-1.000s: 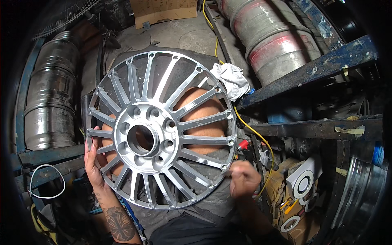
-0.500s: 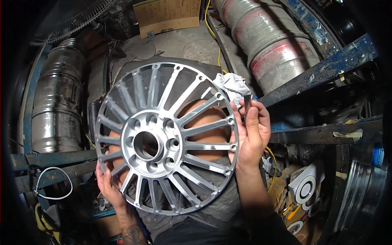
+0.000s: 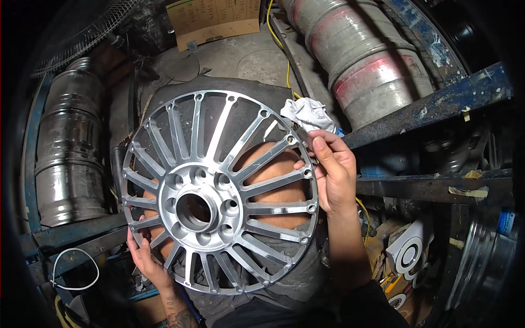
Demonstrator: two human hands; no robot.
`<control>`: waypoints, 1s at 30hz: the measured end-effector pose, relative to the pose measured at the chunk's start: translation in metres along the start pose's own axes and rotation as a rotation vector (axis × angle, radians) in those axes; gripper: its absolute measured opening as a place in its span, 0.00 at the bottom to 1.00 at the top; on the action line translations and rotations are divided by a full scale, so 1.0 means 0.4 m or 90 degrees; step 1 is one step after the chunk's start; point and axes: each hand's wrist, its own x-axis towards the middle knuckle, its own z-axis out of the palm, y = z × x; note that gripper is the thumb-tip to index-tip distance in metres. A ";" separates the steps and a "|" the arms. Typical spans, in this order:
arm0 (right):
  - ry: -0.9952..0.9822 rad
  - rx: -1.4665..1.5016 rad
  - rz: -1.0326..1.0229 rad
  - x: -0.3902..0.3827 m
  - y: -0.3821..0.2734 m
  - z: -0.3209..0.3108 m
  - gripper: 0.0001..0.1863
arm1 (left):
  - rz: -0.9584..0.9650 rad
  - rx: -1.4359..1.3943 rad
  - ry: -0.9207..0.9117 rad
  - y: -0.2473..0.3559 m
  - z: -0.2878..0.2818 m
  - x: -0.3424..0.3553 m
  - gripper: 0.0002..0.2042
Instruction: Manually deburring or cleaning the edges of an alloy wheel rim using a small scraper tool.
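Observation:
A silver multi-spoke wheel centre point(image 3: 199, 240), with a round hub and bolt holes, lies over my knees and faces up. My left hand point(image 3: 147, 262) grips its outer edge at the lower left, fingers partly hidden under the ring. At the upper right edge, my right hand point(image 3: 333, 172) pinches a small dark strip point(image 3: 304, 136) between thumb and fingers; I cannot make out its kind. One finger of that hand reaches in between the spokes. Just beyond the strip sits a crumpled white cloth point(image 3: 310, 113).
Stacked metal wheel barrels stand on the left point(image 3: 68, 136) and at the upper right point(image 3: 361, 60). A blue metal beam point(image 3: 426, 104) runs along the right. A yellow cable point(image 3: 288, 71) crosses the floor by a cardboard sheet point(image 3: 219, 22). A fan guard point(image 3: 82, 41) is at upper left.
My right hand has brought the dark strip leftward, close to the wheel's edge. The wheel has shifted slightly down and left in view, with my left hand still on it.

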 end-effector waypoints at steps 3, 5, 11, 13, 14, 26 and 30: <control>-0.025 -0.020 0.040 -0.004 -0.013 -0.028 0.10 | 0.003 0.015 -0.022 0.000 -0.002 -0.002 0.27; -0.022 -0.012 0.046 -0.008 -0.015 -0.033 0.09 | -0.008 0.003 -0.015 0.004 0.006 -0.004 0.27; -0.007 -0.085 0.023 -0.036 -0.021 -0.037 0.09 | -0.019 -0.011 -0.021 0.004 -0.006 -0.002 0.27; -0.013 -0.099 0.022 -0.054 -0.034 -0.030 0.09 | -0.017 -0.001 -0.020 0.002 -0.007 -0.002 0.27; -0.010 -0.100 0.021 -0.063 -0.032 -0.030 0.09 | -0.019 -0.002 -0.022 0.003 -0.006 -0.001 0.27; 0.047 -0.152 -0.043 -0.188 -0.005 -0.063 0.08 | -0.025 -0.015 -0.022 -0.007 -0.016 0.006 0.27; 0.067 -0.224 -0.086 -0.231 0.010 -0.074 0.07 | -0.019 -0.004 -0.026 -0.005 -0.018 0.006 0.27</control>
